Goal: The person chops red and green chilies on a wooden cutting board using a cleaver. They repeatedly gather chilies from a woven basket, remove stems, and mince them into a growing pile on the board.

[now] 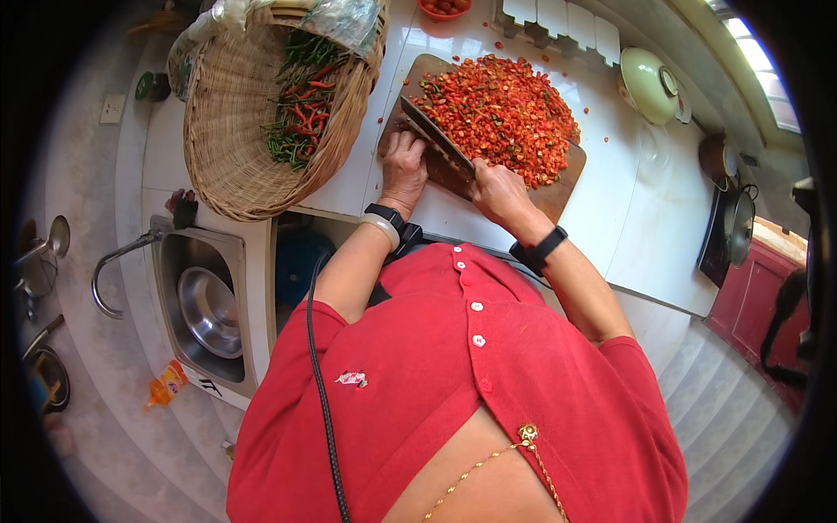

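My right hand (500, 193) grips the handle of a kitchen knife (439, 138). Its broad dark blade slants up and left across a wooden cutting board (570, 171). Beyond the blade, a large heap of chopped red chilies (500, 114), with a few green bits, covers much of the board. My left hand (403, 171) rests on the board's near left side, close to the blade, fingers curled down. Whether anything is under those fingers is hidden. Small scraps lie on the bare strip of wood beside the blade.
A deep wicker basket (222, 131) at left holds whole red and green chilies (304, 108). A red bowl (444, 8) stands at the back. Right are a green enamel basin (647, 85) and a pan (742, 225). A steel sink (167, 255) containing a metal bowl (208, 310) lies lower left.
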